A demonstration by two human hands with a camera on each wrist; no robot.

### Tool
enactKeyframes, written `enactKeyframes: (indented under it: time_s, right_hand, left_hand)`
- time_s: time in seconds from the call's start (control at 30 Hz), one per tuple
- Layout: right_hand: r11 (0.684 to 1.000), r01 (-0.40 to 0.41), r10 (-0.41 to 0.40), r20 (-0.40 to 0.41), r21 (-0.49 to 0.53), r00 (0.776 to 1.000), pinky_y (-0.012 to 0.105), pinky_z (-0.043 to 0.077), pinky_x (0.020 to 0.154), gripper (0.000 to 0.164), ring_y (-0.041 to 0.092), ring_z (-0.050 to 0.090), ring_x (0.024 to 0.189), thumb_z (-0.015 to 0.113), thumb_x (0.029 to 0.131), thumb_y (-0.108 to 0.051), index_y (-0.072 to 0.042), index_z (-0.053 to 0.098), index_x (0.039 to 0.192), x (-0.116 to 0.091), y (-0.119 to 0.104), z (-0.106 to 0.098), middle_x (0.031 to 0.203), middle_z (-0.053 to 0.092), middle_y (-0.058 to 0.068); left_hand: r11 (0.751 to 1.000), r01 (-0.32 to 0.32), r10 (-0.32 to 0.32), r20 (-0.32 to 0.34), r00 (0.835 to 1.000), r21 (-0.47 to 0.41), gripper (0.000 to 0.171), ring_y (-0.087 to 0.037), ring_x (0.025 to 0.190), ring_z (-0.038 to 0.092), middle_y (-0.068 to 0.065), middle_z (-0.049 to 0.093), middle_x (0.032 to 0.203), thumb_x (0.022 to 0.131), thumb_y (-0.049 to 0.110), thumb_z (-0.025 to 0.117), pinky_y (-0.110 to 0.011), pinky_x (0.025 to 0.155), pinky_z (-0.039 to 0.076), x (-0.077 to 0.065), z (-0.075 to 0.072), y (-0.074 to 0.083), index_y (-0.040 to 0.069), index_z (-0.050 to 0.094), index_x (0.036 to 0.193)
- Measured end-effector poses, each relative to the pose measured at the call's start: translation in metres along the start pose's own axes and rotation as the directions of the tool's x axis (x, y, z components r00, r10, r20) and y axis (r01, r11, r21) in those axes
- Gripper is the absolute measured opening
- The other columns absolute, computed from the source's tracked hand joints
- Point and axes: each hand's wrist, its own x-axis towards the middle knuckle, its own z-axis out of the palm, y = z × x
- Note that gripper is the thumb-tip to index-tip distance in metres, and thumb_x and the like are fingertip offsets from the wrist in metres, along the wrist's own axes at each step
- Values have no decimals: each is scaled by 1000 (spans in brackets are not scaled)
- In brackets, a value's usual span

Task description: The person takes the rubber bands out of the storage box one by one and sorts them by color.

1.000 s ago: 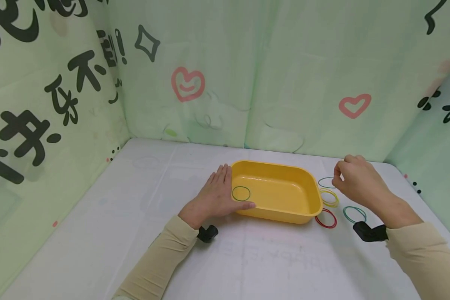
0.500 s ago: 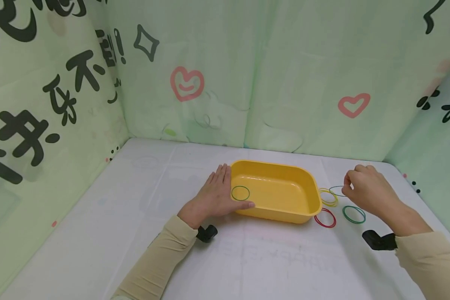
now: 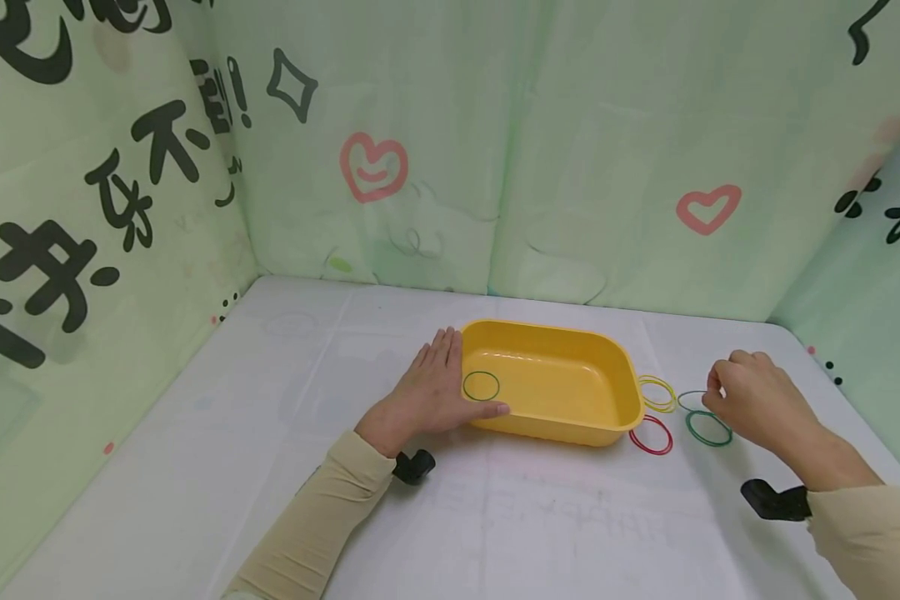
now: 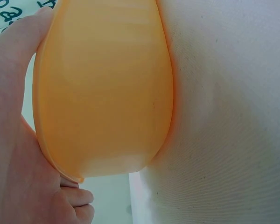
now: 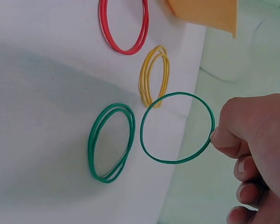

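Note:
A thin green rubber band [image 5: 177, 162] hangs from my right hand [image 3: 761, 408], pinched between thumb and index finger. It is held close by a small pile of green rubber bands [image 3: 708, 445] on the table. My left hand [image 3: 435, 396] rests against the left end of a yellow plastic tub [image 3: 540, 429], fingers straight along its side and thumb lying over the front rim. Inside the tub, near that hand, lies a single green rubber band [image 3: 482, 400]. In the left wrist view the tub's outer wall [image 4: 107, 93] fills the middle.
Yellow rubber bands [image 3: 673, 400] and red rubber bands [image 3: 651, 452] lie in separate groups beside the tub's right end. A white cloth [image 3: 555, 517] covers the table. Pale green curtains [image 3: 570, 167] with printed hearts and lettering hang behind and at both sides.
My right hand has moved right and toward me, carrying the green band from behind the yellow bands to beside the green pile. The left hand and tub stay put.

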Motion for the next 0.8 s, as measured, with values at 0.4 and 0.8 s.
enactKeyframes:
  time_s: [0.4, 0.8]
  right_hand:
    - [996, -89, 89, 36, -16, 995, 37, 39, 60, 10, 32, 48, 75, 69, 80, -4, 5, 65, 78, -10, 15, 6, 73, 53, 12]
    - [996, -93, 93, 38, 2, 995, 38, 38, 60, 10, 32, 47, 74, 70, 79, -4, 3, 64, 76, -15, 18, 11, 72, 53, 12]
  left_hand:
    - [1000, -11, 11, -2, 1000, -5, 128, -27, 156, 1, -17, 0, 167, 79, 84, 51, -43, 127, 6, 0, -1, 0, -2, -2, 157]
    - [1000, -4, 4, 6, 1000, -13, 128, -26, 156, -1, -16, -1, 167, 79, 84, 51, -42, 127, 6, -1, -1, 0, -1, -3, 157]
